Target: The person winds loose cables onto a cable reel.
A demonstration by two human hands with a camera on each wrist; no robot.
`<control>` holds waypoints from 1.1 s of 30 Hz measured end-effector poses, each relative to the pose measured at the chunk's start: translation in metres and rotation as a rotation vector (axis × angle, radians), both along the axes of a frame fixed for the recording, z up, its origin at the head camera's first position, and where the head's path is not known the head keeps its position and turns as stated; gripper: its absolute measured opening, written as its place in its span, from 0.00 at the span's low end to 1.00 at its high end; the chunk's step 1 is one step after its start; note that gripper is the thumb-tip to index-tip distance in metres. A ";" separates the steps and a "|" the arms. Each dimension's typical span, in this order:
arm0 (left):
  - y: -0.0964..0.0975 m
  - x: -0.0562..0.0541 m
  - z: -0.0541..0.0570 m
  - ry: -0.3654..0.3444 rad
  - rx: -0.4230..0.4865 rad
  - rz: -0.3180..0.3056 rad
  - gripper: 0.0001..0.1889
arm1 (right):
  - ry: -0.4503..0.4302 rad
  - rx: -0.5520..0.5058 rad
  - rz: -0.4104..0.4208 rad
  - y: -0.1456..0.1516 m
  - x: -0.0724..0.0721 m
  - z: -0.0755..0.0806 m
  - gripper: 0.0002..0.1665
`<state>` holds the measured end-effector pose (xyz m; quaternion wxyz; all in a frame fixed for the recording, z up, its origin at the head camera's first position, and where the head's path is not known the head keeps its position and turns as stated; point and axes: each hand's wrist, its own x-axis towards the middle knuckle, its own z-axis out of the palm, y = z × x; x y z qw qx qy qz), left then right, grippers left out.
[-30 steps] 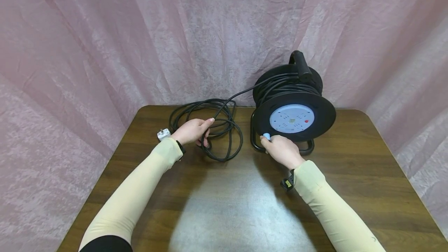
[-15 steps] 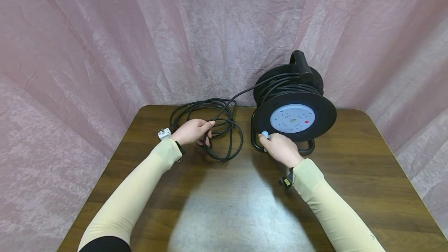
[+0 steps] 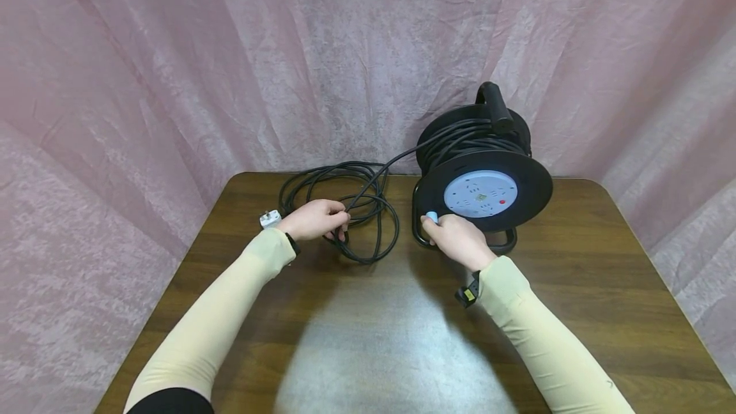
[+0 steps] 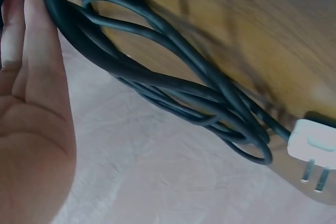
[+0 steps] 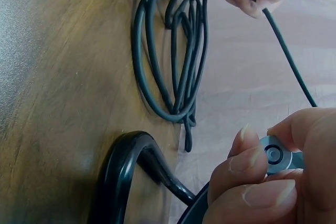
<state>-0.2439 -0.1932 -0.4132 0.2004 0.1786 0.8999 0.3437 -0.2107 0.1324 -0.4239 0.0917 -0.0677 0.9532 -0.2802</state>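
A black cable reel (image 3: 483,165) with a pale blue socket panel (image 3: 480,194) stands at the back right of the table. My right hand (image 3: 458,238) grips its light blue crank knob (image 3: 432,216) at the reel's lower left; in the right wrist view the fingers curl round the knob (image 5: 276,154). To the left, my left hand (image 3: 316,219) pinches the black cable (image 3: 391,161), which runs up to the drum. Loose coils (image 3: 376,235) of it lie beside and beyond that hand. The white plug (image 3: 269,219) rests by the left wrist, its pins showing in the left wrist view.
The reel's black tube stand (image 5: 121,177) sits on the wooden table (image 3: 368,337). A pink curtain (image 3: 345,50) hangs right behind the table's back edge. The reel's carrying handle (image 3: 494,107) rises at its top.
The right hand and the crank knob have moved slightly left and up. The left hand keeps its hold on the cable and has dipped its thumb a little.
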 end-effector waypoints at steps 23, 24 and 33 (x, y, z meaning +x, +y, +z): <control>-0.002 0.001 -0.001 0.032 0.169 0.091 0.26 | 0.012 -0.022 0.012 -0.002 -0.007 0.002 0.37; -0.002 0.000 -0.001 0.025 0.182 0.090 0.25 | 0.009 -0.025 0.010 -0.002 -0.006 0.002 0.37; 0.001 -0.001 0.002 -0.061 0.259 0.139 0.25 | 0.002 -0.012 0.007 -0.003 -0.009 0.001 0.37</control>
